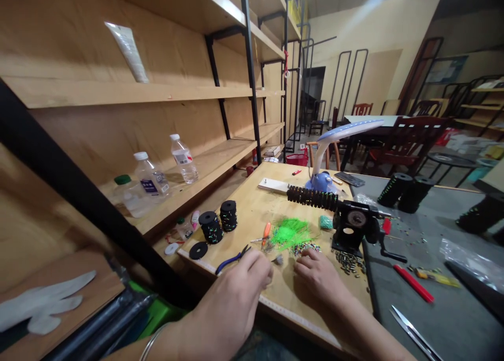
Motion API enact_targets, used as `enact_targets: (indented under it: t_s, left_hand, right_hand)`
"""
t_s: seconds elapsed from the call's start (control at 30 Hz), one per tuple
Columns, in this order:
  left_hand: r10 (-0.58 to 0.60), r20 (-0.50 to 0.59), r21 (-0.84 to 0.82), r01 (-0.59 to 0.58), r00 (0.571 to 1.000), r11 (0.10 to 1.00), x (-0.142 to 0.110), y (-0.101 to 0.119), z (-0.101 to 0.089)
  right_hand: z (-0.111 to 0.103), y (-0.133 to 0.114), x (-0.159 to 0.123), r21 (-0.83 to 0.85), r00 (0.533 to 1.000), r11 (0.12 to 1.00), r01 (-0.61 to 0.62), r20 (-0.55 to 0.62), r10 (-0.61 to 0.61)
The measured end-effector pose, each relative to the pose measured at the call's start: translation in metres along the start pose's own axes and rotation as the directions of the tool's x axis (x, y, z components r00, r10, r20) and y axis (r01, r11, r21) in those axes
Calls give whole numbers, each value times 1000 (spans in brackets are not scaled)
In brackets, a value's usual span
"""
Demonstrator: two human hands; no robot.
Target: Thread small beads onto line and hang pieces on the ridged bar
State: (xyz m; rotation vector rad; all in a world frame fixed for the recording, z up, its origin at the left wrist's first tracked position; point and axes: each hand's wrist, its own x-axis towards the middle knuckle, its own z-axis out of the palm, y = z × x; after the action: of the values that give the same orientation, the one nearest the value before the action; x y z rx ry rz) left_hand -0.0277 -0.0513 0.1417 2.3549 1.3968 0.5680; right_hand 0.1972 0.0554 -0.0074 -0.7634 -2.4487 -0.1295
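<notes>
- Closest to the lens, at lower centre, my left hand (230, 298) reaches in over the edge of the wooden workbench (252, 219), its fingertips (263, 271) drawn together; whether they pinch something small, I cannot tell.
- At far left, a white cloth glove (43, 303) lies on a shelf board, apparently set well away from the work.
- Upper left of the bench, two plastic water bottles (151, 177) stand on a shelf, off the work surface.
- At the bench's left, black spools (210, 227) stand upright beside a flat black disc (198, 250), probably grouped there to leave the middle free.
- Blue-handled pliers (230, 261) lie just beside my left hand, within easy reach.
- At centre, a tuft of bright green fibres (289, 232) sits near an orange-handled tool (266, 234), with small beads (305, 249) spread just above my right hand.
- My right hand (318, 279) rests loosely on the board, fingers bent, holding nothing I can see.
- Right of centre, a black bench clamp (352, 222) holds a bristly black coil (313, 198) above the board, clear of my hands, under a blue desk lamp (338, 132) angled to light the bench.
- At lower right, scissors (413, 332) lie on a grey table (452, 303).
</notes>
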Motion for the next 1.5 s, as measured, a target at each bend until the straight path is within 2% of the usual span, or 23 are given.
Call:
enact_targets:
  t_s: [0.17, 0.23, 0.37, 0.47, 0.53, 0.67, 0.8, 1.0, 1.13, 1.2, 1.27, 1.4, 1.43, 1.5]
  left_hand:
    - [30, 122, -127, -14, 992, 992, 5, 9, -3]
    - [32, 131, -177, -8, 991, 984, 4, 10, -4]
    - [43, 125, -316, -1, 991, 949, 4, 11, -10]
    - [24, 58, -418, 3, 998, 908, 6, 18, -21]
    - [19, 15, -500, -9, 1000, 866, 12, 24, -28]
    - [1, 14, -699, 10, 1000, 715, 32, 34, -32]
    - [29, -2, -810, -18, 1000, 586, 52, 40, -20]
    - [56, 57, -909, 28, 997, 415, 62, 45, 2]
    - [-26, 68, -928, 73, 997, 365, 68, 33, 27]
    - [-105, 66, -937, 98, 992, 336, 73, 19, 44]
    - [-225, 40, -954, 104, 974, 281, 79, 4, 61]
    - [-441, -29, -963, 93, 897, 253, 79, -16, 100]
    - [-462, -22, -964, 103, 887, 244, 76, -17, 111]
    - [-417, 104, -955, 208, 903, 213, 66, -11, 134]
  right_hand:
    - [-18, -13, -9, 59, 992, 992, -112, -56, 115]
    - [-30, -30, -7, 220, 971, 956, -194, -95, 219]
    - [-59, -74, 12, 580, 944, 785, -216, -81, 320]
    - [-82, -101, 33, 768, 949, 601, -221, 27, 315]
    - [-96, -111, 46, 848, 943, 479, -228, 71, 324]
    - [-112, -110, 60, 903, 898, 314, -294, 148, 414]
    - [-116, -99, 57, 901, 828, 215, -377, 223, 515]
    - [-110, -88, 39, 883, 770, 226, -412, 205, 604]
    - [-89, -86, 18, 900, 732, 134, -415, 243, 636]
    - [-71, -85, 1, 893, 679, 59, -447, 296, 672]
    - [-51, -85, -18, 889, 588, -35, -457, 331, 738]
    - [-23, -85, -50, 905, 344, -273, -325, 382, 858]
    - [-19, -85, -55, 907, 282, -304, -290, 385, 879]
    - [-17, -86, -61, 920, 159, -311, -239, 352, 922]
